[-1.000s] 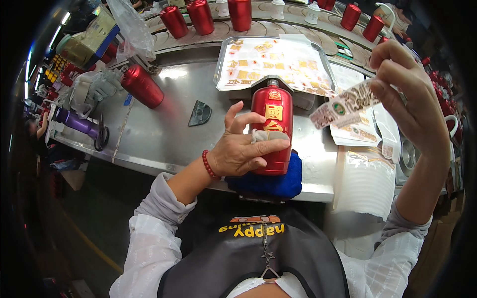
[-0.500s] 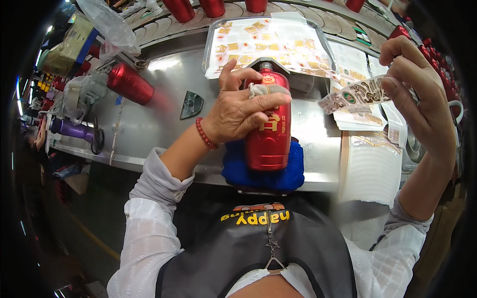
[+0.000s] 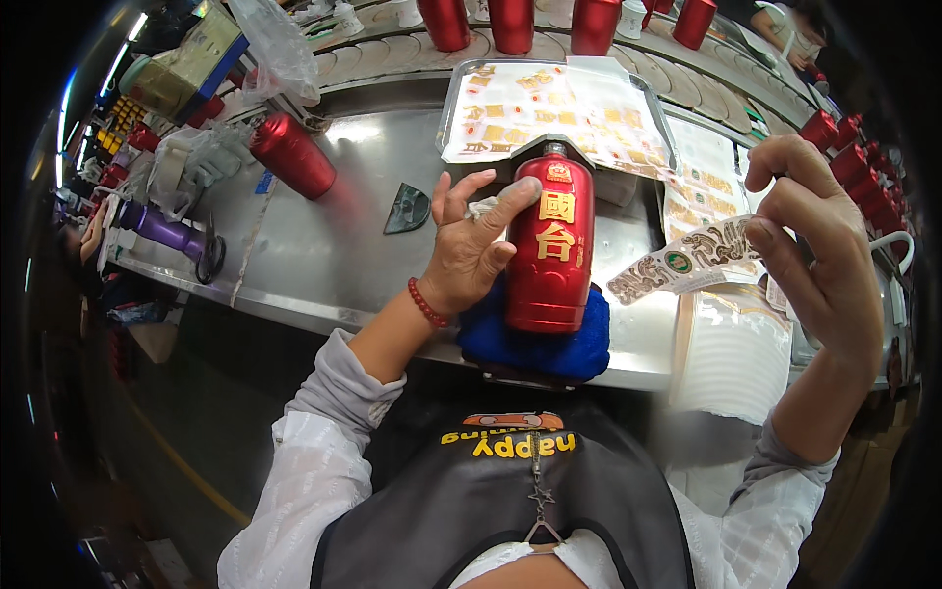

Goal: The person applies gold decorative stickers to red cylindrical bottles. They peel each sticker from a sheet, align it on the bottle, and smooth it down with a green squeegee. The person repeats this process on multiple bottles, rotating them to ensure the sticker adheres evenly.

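A red bottle [image 3: 549,245] is steadied lying on a blue cloth [image 3: 535,344] at the near edge of the steel bench [image 3: 324,255], the left hand [image 3: 471,245] pressed against its left flank with a small white wad pinched in the fingers. A patterned label strip [image 3: 687,263] is held pinched in the grip of the right hand [image 3: 819,245], raised just right of the bottle and apart from it. The strip could be laid crooked or creased if it touches the glossy curved side before it is lined up, and the bottle could roll on the soft cloth if the left hand loosens. In the metal tray [image 3: 446,108] beyond the bottle, sheets of gold labels are spread. The red canisters [image 3: 512,22] at the far edge appear closed, though their contents cannot be made out.
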`<state>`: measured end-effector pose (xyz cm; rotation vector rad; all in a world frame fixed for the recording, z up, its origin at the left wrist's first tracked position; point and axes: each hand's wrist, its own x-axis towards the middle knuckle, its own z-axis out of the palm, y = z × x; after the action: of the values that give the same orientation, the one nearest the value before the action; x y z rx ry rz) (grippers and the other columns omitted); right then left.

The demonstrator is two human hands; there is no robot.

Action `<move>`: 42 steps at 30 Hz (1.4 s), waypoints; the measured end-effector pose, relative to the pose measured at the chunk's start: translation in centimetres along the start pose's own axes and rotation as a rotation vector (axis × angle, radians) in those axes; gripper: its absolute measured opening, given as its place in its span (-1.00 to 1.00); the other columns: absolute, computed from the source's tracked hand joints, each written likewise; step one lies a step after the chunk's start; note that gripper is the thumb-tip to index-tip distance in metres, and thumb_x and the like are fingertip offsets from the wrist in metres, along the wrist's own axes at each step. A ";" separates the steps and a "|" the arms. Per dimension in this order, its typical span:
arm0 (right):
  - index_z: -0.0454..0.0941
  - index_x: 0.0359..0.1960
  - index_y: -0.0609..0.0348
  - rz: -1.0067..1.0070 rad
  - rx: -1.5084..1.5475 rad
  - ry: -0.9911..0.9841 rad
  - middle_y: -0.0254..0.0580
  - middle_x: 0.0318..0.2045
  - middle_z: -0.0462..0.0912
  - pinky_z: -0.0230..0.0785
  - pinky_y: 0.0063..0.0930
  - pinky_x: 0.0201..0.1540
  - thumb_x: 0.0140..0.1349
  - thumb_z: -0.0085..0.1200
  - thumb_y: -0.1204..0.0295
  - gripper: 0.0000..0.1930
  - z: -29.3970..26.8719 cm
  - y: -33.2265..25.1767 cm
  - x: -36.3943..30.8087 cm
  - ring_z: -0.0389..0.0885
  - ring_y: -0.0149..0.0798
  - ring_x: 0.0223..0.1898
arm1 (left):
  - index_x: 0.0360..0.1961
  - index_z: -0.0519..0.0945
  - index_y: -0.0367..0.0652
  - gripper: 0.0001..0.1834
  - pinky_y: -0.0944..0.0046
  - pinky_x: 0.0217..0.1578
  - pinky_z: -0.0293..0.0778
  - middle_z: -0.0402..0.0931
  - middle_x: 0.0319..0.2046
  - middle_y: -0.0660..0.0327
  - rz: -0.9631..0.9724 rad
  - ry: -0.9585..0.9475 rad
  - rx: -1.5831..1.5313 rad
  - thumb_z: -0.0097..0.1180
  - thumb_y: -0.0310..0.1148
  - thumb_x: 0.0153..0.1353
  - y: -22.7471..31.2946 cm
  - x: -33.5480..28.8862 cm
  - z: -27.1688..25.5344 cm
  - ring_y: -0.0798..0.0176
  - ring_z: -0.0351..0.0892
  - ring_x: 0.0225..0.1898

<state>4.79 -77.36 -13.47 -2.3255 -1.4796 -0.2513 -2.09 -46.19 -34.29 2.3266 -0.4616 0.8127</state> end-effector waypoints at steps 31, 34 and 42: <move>0.59 -0.47 0.29 0.506 0.764 0.406 -0.19 -0.24 0.59 0.36 -0.46 -0.06 0.34 0.19 0.41 -0.77 20.5 -0.5 -6.3 0.55 -0.29 -0.15 | -0.37 0.56 -0.23 -0.74 0.33 -0.16 0.39 0.48 -0.35 0.30 -0.710 -0.424 -0.974 0.14 -0.27 0.39 1.5 -1.6 -4.4 0.42 0.42 -0.28; 0.61 -0.46 0.28 0.510 0.751 0.408 -0.19 -0.23 0.60 0.36 -0.44 -0.04 0.34 0.19 0.41 -0.77 20.4 -0.5 -6.2 0.56 -0.27 -0.13 | -0.37 0.56 -0.23 -0.74 0.33 -0.13 0.40 0.49 -0.34 0.30 -0.709 -0.435 -0.952 0.14 -0.27 0.39 1.2 -1.7 -4.4 0.41 0.44 -0.26; 0.61 -0.45 0.30 0.507 0.836 0.436 -0.16 -0.21 0.58 0.36 -0.47 -0.05 0.36 0.18 0.41 -0.77 20.6 -0.8 -6.2 0.55 -0.28 -0.10 | -0.36 0.56 -0.23 -0.76 0.34 -0.10 0.39 0.51 -0.34 0.30 -0.741 -0.417 -0.950 0.13 -0.28 0.39 1.4 -1.6 -4.6 0.42 0.44 -0.23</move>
<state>0.44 -74.01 -34.25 -1.7123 -0.5730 0.0131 -6.02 -44.06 -31.92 1.5300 -0.0727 -0.2430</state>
